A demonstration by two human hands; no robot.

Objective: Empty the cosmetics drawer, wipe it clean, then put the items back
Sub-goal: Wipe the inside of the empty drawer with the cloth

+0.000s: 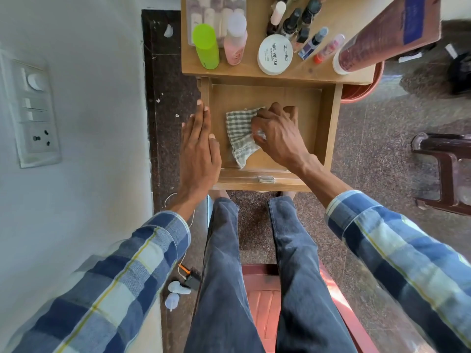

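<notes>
Drawer pulled out from under wooden table, holding only a green-and-white checked cloth, which lies crumpled on drawer floor, left of middle, one tail reaching toward front edge. Right hand down on cloth's right side, fingers curled and bunching the fabric, wrist crossing drawer's front-right corner. Left hand flat, fingers straight and together, lying along drawer's left wall w/ fingertips near back-left corner; gripping nothing. Small clear handle at middle of drawer front. Cosmetics up on table top: lime-green bottle and pink bottle side by side near front-left corner, clear box behind them; white round tub marked NAIL POLISH at front edge, approx centre; cluster of dark small bottles behind tub; slim blue spray and slim red-tipped tube lying right of tub; big maroon tube w/ white cap lying across front-right corner, overhanging edge. Reddish bucket on floor just right of drawer. Switchboard on wall at left. Plaid sleeves and jeans at bottom, red plastic chair between the legs
</notes>
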